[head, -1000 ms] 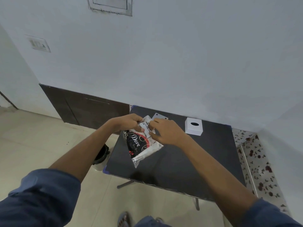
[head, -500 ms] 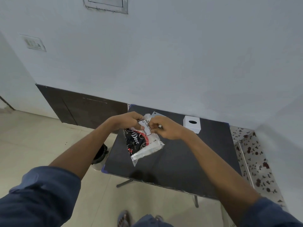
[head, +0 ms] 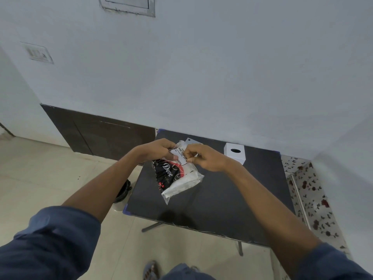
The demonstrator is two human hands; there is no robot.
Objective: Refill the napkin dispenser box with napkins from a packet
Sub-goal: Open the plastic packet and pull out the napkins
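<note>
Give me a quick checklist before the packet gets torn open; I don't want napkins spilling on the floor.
1. Both hands on the packet's top edge: ok; left hand and right hand pinch the napkin packet.
2. Packet over the black table, not the floor: ok.
3. Packet already open: cannot tell; fingers hide the seal.
4. White dispenser box within view, round hole up: ok.
5. Box lid removed for loading: cannot tell; a flat white panel lies behind the hands.

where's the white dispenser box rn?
Head view: the white cube-shaped dispenser box sits at the far edge of the dark table, near the wall, just right of the right hand.
</note>
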